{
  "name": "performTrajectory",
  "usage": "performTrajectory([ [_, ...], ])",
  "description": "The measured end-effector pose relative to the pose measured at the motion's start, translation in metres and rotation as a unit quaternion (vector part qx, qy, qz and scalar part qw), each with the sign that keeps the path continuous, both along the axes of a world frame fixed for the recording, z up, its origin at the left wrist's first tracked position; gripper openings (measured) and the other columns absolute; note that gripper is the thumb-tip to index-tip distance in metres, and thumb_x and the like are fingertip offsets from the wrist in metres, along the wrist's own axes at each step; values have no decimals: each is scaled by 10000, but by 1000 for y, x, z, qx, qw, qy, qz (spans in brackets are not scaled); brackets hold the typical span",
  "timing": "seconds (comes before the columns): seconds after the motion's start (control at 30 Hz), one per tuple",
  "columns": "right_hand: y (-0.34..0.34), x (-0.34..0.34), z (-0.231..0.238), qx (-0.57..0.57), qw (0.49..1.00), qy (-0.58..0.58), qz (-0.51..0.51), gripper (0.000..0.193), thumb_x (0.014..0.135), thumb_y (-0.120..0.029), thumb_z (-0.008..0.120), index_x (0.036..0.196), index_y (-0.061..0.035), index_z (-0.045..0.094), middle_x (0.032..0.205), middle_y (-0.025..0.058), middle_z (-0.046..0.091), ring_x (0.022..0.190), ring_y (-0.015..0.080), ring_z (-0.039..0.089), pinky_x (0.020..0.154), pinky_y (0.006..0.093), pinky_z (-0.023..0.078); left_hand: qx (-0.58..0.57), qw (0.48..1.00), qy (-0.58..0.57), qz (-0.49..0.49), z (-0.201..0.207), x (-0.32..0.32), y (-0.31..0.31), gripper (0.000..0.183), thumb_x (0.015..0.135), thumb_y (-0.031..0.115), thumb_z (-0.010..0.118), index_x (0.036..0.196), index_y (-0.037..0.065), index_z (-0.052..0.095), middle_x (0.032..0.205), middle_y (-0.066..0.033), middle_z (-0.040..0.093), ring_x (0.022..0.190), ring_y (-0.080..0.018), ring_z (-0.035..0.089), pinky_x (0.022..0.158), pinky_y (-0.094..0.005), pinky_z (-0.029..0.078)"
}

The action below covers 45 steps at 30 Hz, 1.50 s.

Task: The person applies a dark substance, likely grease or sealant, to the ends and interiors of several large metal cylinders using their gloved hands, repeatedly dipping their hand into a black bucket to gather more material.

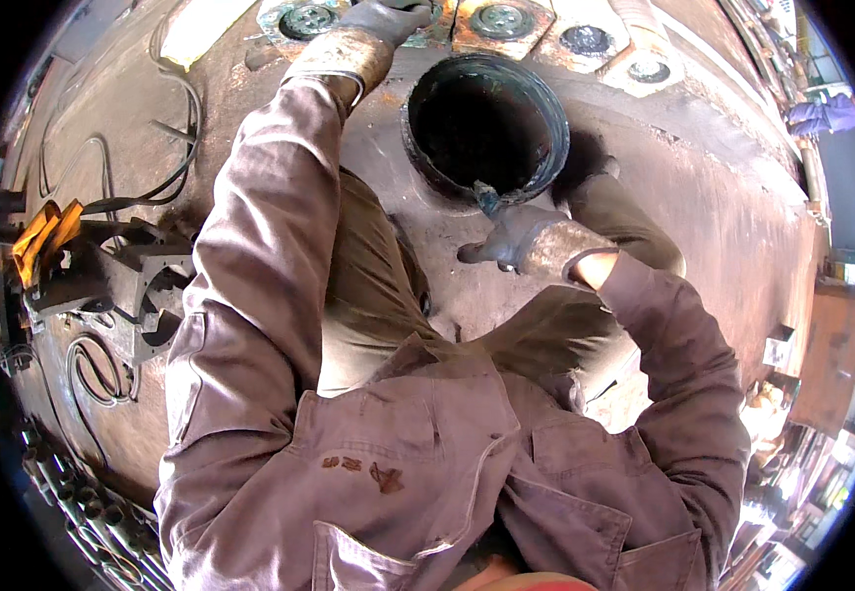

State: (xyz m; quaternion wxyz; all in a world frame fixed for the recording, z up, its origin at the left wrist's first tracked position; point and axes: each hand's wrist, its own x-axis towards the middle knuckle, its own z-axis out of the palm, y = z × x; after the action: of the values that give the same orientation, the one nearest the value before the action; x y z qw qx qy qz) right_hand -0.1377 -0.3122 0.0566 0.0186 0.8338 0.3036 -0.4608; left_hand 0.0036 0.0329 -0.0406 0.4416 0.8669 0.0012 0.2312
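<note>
- As the right hand [528, 241] lies nearest, its grip is clamped on a teal-smeared tool [487, 198].
- Just beyond: dark bucket [417, 156], mouth up, tool's tip at its near rim.
- Farthest: left hand [384, 22] near a disc-centred plate [502, 22]; cannot tell if grip is clamped.

1. Bucket [412, 138]: dark coating, glossy at the rim [559, 123].
2. Gloves [378, 20]: smooth, dull grey; cuffs [551, 248] rough, stained.
3. Jacket [398, 424]: matt, creased cloth.
4. Trousers [358, 335]: matt cloth.
5. Plate [538, 22]: metal-looking, rough, crusted.
6. Floor [742, 207]: matt, mostly smooth.
</note>
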Motion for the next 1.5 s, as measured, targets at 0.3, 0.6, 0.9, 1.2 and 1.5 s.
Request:
performTrajectory([
  [0.3, -50, 23, -21, 68, 983, -139, 96, 704, 992, -583, 650, 1482, -82, 584, 1022, 235, 758, 866, 351, 746, 843, 476, 577, 91, 991, 90, -45, 20, 12, 0, 268, 915, 328, 821, 1067, 108, 802, 1013, -31, 787, 973, -154, 710, 888, -312, 551],
  [0.6, 13, 32, 15, 29, 961, -221, 162, 532, 1012, -391, 641, 1442, -79, 624, 1046, 257, 769, 1039, 424, 752, 907, 524, 593, 97, 995, 33, 13, 7, 0, -2, 393, 931, 454, 767, 1168, 144, 813, 1183, -76, 798, 1178, -242, 719, 1054, -364, 542],
  [0.9, 53, 28, -29, 111, 914, -185, 343, 248, 932, -174, 638, 1106, -34, 747, 965, 217, 765, 921, 411, 762, 792, 474, 595, 161, 987, -18, 14, -13, 0, 19, 356, 958, 441, 727, 1168, 167, 815, 1295, -35, 769, 1299, -215, 658, 1116, -354, 510],
  [1.2, 33, 56, 27, 64, 963, -230, 121, 696, 991, -469, 634, 1639, -298, 443, 1390, 190, 693, 1212, 400, 695, 1053, 508, 553, -56, 998, 17, 9, 12, -12, 6, 239, 951, 307, 802, 1135, 158, 831, 1095, -23, 817, 1050, -146, 740, 945, -302, 582],
  [1.5, 9, 68, 20, 193, 926, -292, 144, 758, 1005, -496, 634, 1683, -398, 309, 1296, 172, 712, 1186, 402, 695, 1042, 515, 556, -49, 999, -3, 12, 13, -12, 5, 250, 949, 300, 814, 1148, 150, 829, 1115, -30, 817, 1073, -151, 740, 968, -318, 582],
])
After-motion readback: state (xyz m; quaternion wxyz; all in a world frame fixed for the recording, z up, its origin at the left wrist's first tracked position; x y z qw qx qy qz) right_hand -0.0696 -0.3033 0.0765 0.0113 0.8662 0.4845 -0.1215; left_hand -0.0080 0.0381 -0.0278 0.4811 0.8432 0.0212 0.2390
